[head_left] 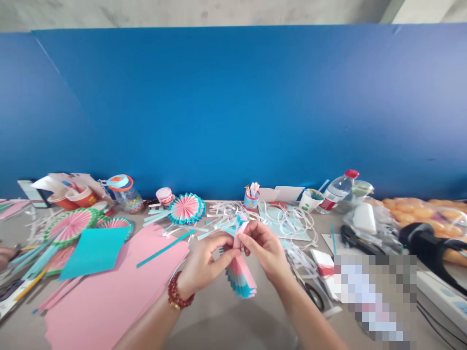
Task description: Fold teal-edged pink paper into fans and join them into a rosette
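A pleated paper fan (241, 277), pink with a blue zigzag edge, hangs between my hands above the table. My left hand (211, 257), with a red bead bracelet (178, 292) at the wrist, pinches the fan's middle from the left. From the right, my right hand (263, 248) grips the same folded paper with thumb and fingers. The fan's upper end sticks up between the fingertips, and its pleats spread below. Beneath my left forearm lie large pink paper sheets (120, 291). Part of the fan's middle is hidden by my fingers.
Finished paper rosettes (187, 209) and a teal sheet (94, 253) lie to the left. White paper strips and a coil of cord (292, 218) cover the back. A water bottle (337, 192), tape roll (314, 295) and power strip (443, 299) are at right. Another person's hand (6, 256) shows far left.
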Motion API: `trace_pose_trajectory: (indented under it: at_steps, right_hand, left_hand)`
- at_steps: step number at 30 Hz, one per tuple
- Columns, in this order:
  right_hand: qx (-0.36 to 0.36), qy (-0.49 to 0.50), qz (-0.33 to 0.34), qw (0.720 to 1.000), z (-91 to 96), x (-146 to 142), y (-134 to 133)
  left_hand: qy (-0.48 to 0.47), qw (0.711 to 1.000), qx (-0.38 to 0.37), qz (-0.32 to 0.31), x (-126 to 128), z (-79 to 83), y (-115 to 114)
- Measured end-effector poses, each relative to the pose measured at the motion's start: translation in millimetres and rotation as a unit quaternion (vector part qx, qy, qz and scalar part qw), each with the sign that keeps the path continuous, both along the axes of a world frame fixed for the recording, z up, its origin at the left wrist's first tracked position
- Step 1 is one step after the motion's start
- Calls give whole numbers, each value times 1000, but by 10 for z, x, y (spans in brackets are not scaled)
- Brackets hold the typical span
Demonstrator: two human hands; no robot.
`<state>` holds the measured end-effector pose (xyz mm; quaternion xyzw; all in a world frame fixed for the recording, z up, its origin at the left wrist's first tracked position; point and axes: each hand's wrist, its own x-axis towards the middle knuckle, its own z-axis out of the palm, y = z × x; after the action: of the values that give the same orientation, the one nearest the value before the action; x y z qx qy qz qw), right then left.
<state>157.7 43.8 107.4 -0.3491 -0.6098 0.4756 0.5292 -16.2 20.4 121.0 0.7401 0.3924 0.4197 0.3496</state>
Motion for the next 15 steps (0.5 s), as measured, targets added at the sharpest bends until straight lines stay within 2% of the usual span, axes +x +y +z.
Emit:
trace_pose_trajectory:
  at_steps: [2, 4, 6, 7, 9, 15]
  right_hand:
    - [85, -67, -84, 991, 20, 14, -20]
    - [218, -150, -121, 957, 72, 49, -41]
    - [335, -224, -88, 911, 142, 100, -58]
    - [371, -251, -63, 892, 177, 127, -65]
    - [402, -287, -29, 869, 232, 177, -74]
    - [408, -341, -17, 847, 283, 242, -88]
  left_hand:
    - [-1, 1000, 6, 9, 3, 4, -5]
    - [-7, 1000, 4, 14, 10, 5, -8]
    - [-13, 1000, 2, 18, 13, 1, -8]
    - [-15, 1000, 6, 20, 12, -2, -9]
    - [-12, 999, 23, 24, 3, -6, -13]
    - [50, 996, 70, 32, -22, 43, -69]
